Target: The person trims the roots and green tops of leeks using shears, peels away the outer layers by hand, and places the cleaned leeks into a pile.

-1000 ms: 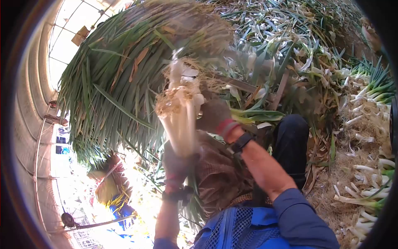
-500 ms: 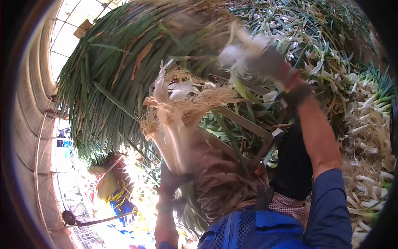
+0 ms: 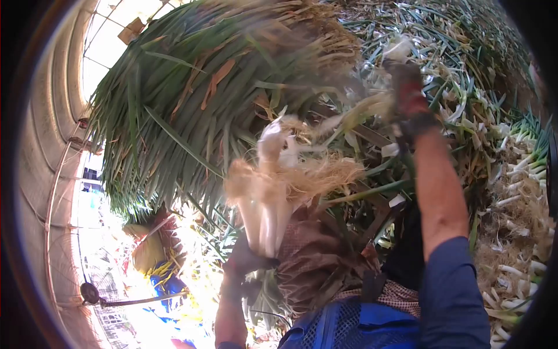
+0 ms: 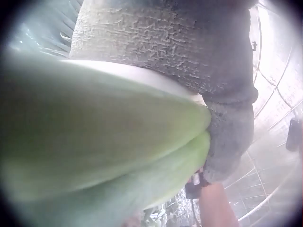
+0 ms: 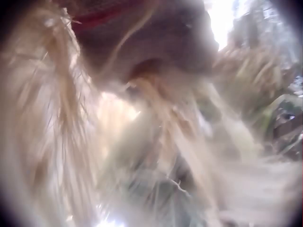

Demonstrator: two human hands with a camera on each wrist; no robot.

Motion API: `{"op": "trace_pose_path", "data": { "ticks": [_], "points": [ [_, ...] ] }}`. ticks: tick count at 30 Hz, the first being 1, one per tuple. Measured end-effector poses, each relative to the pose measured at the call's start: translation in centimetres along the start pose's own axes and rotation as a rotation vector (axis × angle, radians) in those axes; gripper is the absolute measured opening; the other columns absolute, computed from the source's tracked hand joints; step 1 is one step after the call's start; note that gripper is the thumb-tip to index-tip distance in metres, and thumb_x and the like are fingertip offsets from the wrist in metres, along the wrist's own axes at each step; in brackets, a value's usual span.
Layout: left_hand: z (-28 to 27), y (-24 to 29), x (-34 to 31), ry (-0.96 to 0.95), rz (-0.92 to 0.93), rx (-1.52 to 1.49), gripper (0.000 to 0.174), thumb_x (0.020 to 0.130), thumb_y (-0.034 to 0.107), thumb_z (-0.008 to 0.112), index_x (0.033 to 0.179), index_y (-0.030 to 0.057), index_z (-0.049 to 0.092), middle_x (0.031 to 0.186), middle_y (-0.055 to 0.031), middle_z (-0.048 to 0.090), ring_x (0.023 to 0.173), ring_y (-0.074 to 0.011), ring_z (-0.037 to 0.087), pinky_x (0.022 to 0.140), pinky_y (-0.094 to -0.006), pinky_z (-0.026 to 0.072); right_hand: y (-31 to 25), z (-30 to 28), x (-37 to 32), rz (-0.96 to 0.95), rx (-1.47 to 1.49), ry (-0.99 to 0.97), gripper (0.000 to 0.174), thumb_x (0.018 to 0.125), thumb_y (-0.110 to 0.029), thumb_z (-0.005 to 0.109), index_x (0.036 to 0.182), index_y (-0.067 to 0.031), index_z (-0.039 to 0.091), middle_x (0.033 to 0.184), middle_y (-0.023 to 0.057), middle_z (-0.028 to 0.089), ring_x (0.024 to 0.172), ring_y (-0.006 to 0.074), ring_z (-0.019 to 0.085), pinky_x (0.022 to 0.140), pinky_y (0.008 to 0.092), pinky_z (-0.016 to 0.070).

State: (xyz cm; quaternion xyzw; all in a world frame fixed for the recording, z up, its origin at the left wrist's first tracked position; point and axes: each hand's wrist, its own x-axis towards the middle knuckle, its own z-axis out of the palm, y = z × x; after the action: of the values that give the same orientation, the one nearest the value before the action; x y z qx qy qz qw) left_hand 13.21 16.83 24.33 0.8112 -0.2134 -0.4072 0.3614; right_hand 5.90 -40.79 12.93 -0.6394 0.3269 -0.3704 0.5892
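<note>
My gloved left hand [image 3: 249,260] grips several leeks [image 3: 267,227] by their white shafts, root ends up. Shaggy tan roots [image 3: 319,177] spread at the top, with a paler stalk end above them. In the left wrist view, the glove's fingers [image 4: 165,42] wrap around the stalks, whose green parts [image 4: 109,127] fill the foreground. Out to the upper right, my gloved right hand [image 3: 404,81] holds peeled outer leaves; a yellowish strip [image 3: 369,110] trails from it. Blurred pale strips [image 5: 184,137] hang beneath that glove in the right wrist view.
A big stack of leeks [image 3: 174,116] rises ahead on the left. Discarded leaves [image 3: 453,87] cover the ground at the upper right. Trimmed leeks [image 3: 511,273] lie in a row along the right side. A curved greenhouse wall [image 3: 46,174] stands far left.
My right hand has pulled away from the root ends, up and to the right, carrying peeled leaves. The leeks in my left hand dipped left, then came back slightly right.
</note>
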Motion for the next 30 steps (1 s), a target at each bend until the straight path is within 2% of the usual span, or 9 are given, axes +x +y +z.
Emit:
{"op": "trace_pose_path", "data": {
  "ticks": [1,2,7,15,18,19,23,28,30],
  "points": [
    [-0.4,0.1,0.3,-0.007,-0.009,-0.005,0.065,0.059,0.018,0.094,0.119,0.0056,0.071,0.118,-0.0057,0.07,0.108,-0.0201,0.065,0.098,-0.0359,0.05,-1.0,-1.1,0.3,-0.094,0.202,-0.152,0.02,0.101,-0.019,0.07,0.105,-0.0023,0.079,0.085,0.0039,0.075,0.07,0.0089,0.069,0.06,0.0273,0.0578],
    [-0.6,0.2,0.5,-0.021,-0.027,-0.007,0.073,0.056,0.013,0.095,0.124,0.0052,0.069,0.118,-0.0039,0.069,0.106,-0.0178,0.064,0.097,-0.0343,0.05,-2.3,-0.1,-1.1,-0.689,-0.33,-0.2,0.013,0.095,-0.016,0.07,0.098,-0.0062,0.078,0.084,0.0045,0.075,0.069,0.0146,0.069,0.059,0.0329,0.0562],
    [-0.9,0.6,2.0,-0.106,0.036,0.065,0.089,0.055,0.011,0.096,0.136,0.0042,0.06,0.117,-0.0032,0.068,0.107,-0.0167,0.063,0.097,-0.0335,0.0501,-14.8,9.8,-16.2,-0.578,-0.486,-0.865,0.029,0.079,-0.026,0.082,0.099,-0.0063,0.078,0.094,0.0139,0.078,0.09,0.0365,0.074,0.089,0.0464,0.0586],
    [0.6,-0.1,1.2,-0.002,0.097,0.112,0.099,0.057,0.016,0.096,0.145,0.0036,0.052,0.123,-0.0088,0.069,0.113,-0.0213,0.065,0.102,-0.0376,0.0521,-10.7,7.2,-8.8,-0.46,-0.862,-0.134,0.028,0.092,-0.03,0.065,0.099,-0.0063,0.078,0.088,0.0183,0.077,0.079,0.0362,0.074,0.078,0.05,0.0586],
    [1.1,0.4,1.4,0.067,0.124,0.341,0.103,0.057,0.023,0.097,0.146,0.003,0.05,0.124,-0.014,0.07,0.111,-0.0252,0.068,0.101,-0.0405,0.054,-13.7,7.0,-10.6,-0.253,-0.528,-0.432,0.032,0.094,-0.035,0.068,0.099,-0.0052,0.079,0.083,0.0136,0.077,0.074,0.0274,0.074,0.074,0.0442,0.0589],
    [1.2,0.6,1.4,0.075,0.13,0.371,0.103,0.056,0.024,0.097,0.146,0.003,0.051,0.123,-0.0144,0.07,0.11,-0.0259,0.068,0.1,-0.0407,0.0542,-12.1,7.4,-9.8,-0.52,-0.573,-0.561,0.033,0.093,-0.037,0.072,0.102,-0.0054,0.079,0.082,0.0106,0.076,0.073,0.0219,0.072,0.073,0.0386,0.0587],
    [1.5,1.4,0.9,0.084,0.107,0.419,0.102,0.055,0.031,0.097,0.142,0.0032,0.052,0.122,-0.0171,0.07,0.109,-0.0314,0.07,0.098,-0.0442,0.0556,-16.9,9.5,-18.9,-0.419,-0.295,-0.885,0.032,0.092,-0.034,0.075,0.11,-0.0081,0.075,0.087,0.0119,0.075,0.079,0.0293,0.074,0.079,0.0433,0.058],
    [2.2,1.0,0.3,0.162,0.154,0.515,0.101,0.056,0.035,0.097,0.141,0.0032,0.053,0.121,-0.0203,0.07,0.111,-0.0374,0.071,0.097,-0.0474,0.0566,-10.8,10.3,-15.9,-0.578,-1.218,-0.434,0.035,0.094,-0.04,0.068,0.099,-0.0057,0.073,0.095,0.0202,0.078,0.089,0.0351,0.078,0.081,0.0471,0.0607],
    [2.3,0.6,-0.3,0.21,0.123,0.512,0.102,0.055,0.035,0.097,0.141,0.0033,0.053,0.122,-0.0203,0.07,0.112,-0.0371,0.071,0.098,-0.0471,0.057,-6.7,3.7,-9.2,-0.437,-0.941,-0.181,0.037,0.092,-0.042,0.072,0.101,-0.0061,0.077,0.093,0.018,0.079,0.089,0.0325,0.078,0.078,0.046,0.0605]
  ]
}}
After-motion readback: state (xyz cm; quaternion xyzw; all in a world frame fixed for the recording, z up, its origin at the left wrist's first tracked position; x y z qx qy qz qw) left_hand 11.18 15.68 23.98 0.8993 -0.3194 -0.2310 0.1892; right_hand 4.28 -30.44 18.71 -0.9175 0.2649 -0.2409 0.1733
